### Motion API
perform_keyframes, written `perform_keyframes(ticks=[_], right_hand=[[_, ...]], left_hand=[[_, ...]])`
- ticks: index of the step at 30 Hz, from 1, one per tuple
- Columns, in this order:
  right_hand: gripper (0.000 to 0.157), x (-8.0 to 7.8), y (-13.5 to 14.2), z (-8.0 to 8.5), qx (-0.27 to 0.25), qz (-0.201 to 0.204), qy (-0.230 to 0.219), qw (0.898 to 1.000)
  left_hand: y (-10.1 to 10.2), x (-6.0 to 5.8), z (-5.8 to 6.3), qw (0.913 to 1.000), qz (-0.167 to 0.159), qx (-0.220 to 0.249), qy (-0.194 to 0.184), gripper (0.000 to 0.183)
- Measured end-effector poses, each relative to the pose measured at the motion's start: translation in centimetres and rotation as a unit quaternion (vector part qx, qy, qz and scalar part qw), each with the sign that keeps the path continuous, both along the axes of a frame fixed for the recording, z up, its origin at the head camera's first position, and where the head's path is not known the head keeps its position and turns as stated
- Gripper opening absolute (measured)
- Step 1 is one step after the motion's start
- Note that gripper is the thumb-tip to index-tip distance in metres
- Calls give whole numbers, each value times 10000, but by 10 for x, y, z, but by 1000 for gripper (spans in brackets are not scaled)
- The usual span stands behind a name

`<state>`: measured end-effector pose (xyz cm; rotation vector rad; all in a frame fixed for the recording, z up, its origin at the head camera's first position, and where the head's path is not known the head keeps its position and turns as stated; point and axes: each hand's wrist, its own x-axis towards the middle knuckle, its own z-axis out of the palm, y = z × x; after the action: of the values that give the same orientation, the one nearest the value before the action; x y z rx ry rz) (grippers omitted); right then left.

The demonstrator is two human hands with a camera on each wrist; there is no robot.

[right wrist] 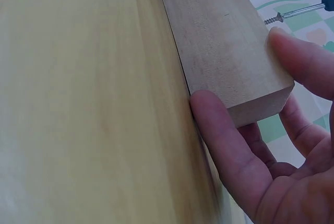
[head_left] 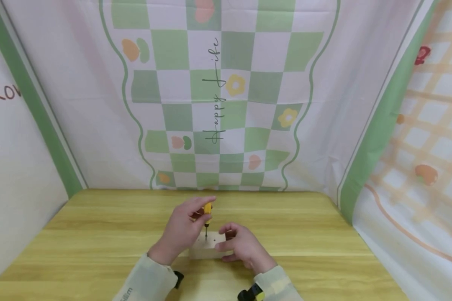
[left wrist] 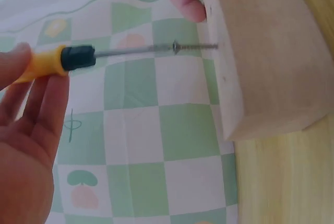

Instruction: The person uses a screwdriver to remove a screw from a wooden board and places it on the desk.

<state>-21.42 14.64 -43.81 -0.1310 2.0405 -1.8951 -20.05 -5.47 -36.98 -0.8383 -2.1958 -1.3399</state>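
My left hand (head_left: 182, 225) grips the yellow handle of a screwdriver (left wrist: 49, 63) between thumb and fingers. The screwdriver stands upright above a pale wooden block (head_left: 209, 253), its tip meeting the head of a screw (left wrist: 195, 46). That screw stands partly in the block's top face, with much of its thread showing. With thumb and fingers around the block's right end, my right hand (head_left: 245, 246) holds it on the table. Small dark holes are visible in the block's top, beside the screw.
The wood-grain table (head_left: 109, 238) spreads around the block on all sides. Behind it hangs a green and white checked cloth (head_left: 203, 117), with more patterned cloth (head_left: 429, 138) along the right side. Dark straps (head_left: 250, 292) sit at both wrists.
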Motion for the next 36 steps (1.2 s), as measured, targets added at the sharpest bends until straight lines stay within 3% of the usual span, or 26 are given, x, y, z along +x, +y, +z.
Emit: perform_keyframes(ticks=[5,7,12,14,16,21,27,36], right_hand=[[41,0,0,0,-24,-6,-12,10000],[41,0,0,0,-26,-6,-9,10000],[40,0,0,-1,-21,-24,-16,10000],[41,0,0,-1,-11,-30,-5,10000],[41,1,0,-2,24,-39,9,10000],[42,1,0,-3,80,-61,23,9999],[42,0,0,-2,49,-57,5,10000],[43,0,-1,0,76,-44,-19,10000]], left_hand=[[4,-1,-2,9993,156,9,339,50],[4,0,-1,9994,77,-20,338,50],[0,-1,-3,9987,-473,162,-139,55],[-1,-1,-4,9979,-520,260,-271,56],[0,-1,-4,9986,-363,284,-247,53],[3,-1,-6,9994,121,221,243,53],[3,-1,-7,9988,198,111,434,55],[-5,-4,-3,9992,-382,49,56,52]])
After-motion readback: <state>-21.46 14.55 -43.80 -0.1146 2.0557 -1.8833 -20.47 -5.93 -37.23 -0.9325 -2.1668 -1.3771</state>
